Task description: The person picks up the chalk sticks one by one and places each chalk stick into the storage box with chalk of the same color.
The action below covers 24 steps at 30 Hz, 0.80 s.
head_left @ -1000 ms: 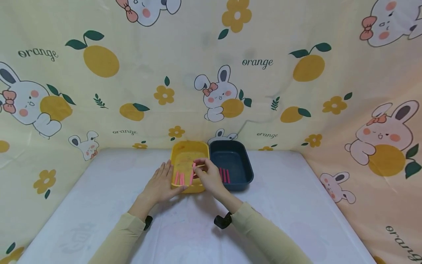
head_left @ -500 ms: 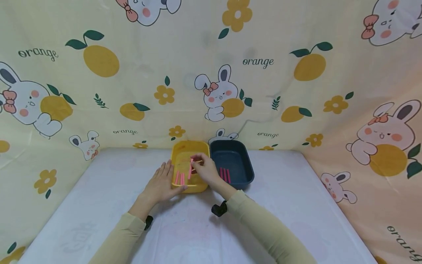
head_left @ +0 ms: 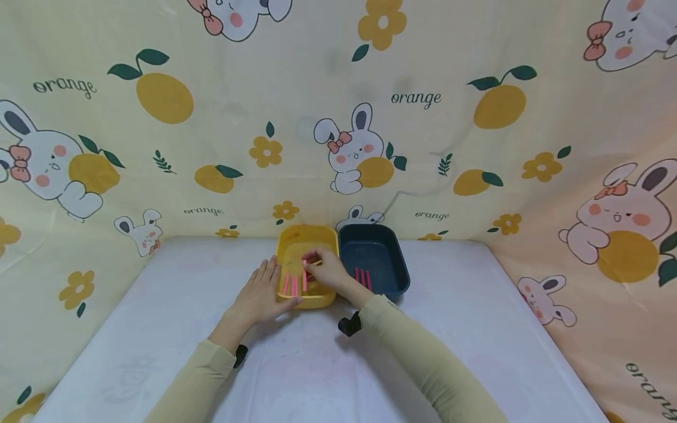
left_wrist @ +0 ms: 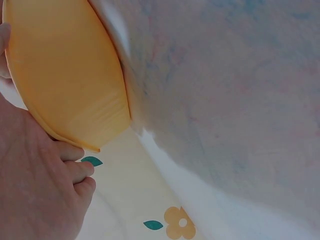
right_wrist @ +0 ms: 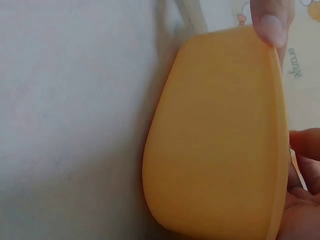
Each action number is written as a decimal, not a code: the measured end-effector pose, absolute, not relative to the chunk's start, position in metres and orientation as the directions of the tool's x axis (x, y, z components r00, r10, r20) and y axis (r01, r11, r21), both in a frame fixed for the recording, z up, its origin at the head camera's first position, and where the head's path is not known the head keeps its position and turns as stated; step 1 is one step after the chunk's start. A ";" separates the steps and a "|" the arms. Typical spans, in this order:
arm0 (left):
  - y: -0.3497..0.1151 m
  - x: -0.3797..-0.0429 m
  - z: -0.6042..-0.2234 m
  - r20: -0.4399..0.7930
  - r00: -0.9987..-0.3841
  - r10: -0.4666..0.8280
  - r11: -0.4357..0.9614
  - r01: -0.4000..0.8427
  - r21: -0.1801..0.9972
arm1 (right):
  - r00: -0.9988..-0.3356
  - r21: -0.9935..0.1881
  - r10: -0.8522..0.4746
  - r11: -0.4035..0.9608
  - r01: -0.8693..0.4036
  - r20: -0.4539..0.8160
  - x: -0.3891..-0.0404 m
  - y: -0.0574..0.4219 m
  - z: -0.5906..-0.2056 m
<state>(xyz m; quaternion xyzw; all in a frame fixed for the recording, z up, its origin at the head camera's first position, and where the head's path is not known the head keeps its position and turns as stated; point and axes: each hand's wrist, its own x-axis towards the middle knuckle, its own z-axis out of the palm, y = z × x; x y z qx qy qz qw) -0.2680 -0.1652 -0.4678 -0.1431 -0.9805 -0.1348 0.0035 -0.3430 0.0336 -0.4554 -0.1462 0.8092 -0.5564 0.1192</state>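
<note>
In the head view my left hand (head_left: pixel 260 294) rests along the left side and front corner of a yellow bin (head_left: pixel 308 301), its fingers straight and its thumb on the front rim. Over the inside of that bin, my right hand (head_left: pixel 329 271) pinches a slim pink stick (head_left: pixel 304 277) between thumb and fingertips. The stick stands nearly upright, and I cannot tell whether its lower end touches the bin. Several similar pink sticks (head_left: pixel 294 286) sit just left of it. The left wrist view shows the yellow bin's outer wall (left_wrist: pixel 65 65) beside my left hand (left_wrist: pixel 37 175).
A dark blue bin (head_left: pixel 374 249) stands against the yellow one on its right, with darker pink sticks (head_left: pixel 362 278) at its front left. Both are on a white-covered table (head_left: pixel 307 376). A printed cloth (head_left: pixel 233 117) hangs behind.
My right hand has moved a little left with the pink stick, rising and then dipping slightly. The stick is now closer to the other pink sticks. My left hand has stayed put.
</note>
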 end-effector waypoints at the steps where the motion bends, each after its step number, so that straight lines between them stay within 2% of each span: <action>1: -0.165 -0.268 -0.468 0.046 -0.959 0.281 0.921 0.283 0.266 | -0.923 -0.930 -0.382 0.351 -0.107 -0.038 -0.344 0.034 -0.456; 13: -0.167 -0.272 -0.471 0.026 -0.959 0.283 0.924 0.280 0.260 | -0.875 -0.914 -0.465 0.400 -0.073 -0.134 -0.356 0.034 -0.460; 24: -0.167 -0.271 -0.471 0.008 -0.962 0.275 0.927 0.267 0.265 | -0.863 -0.850 -0.491 0.499 -0.169 -0.117 -0.360 0.029 -0.466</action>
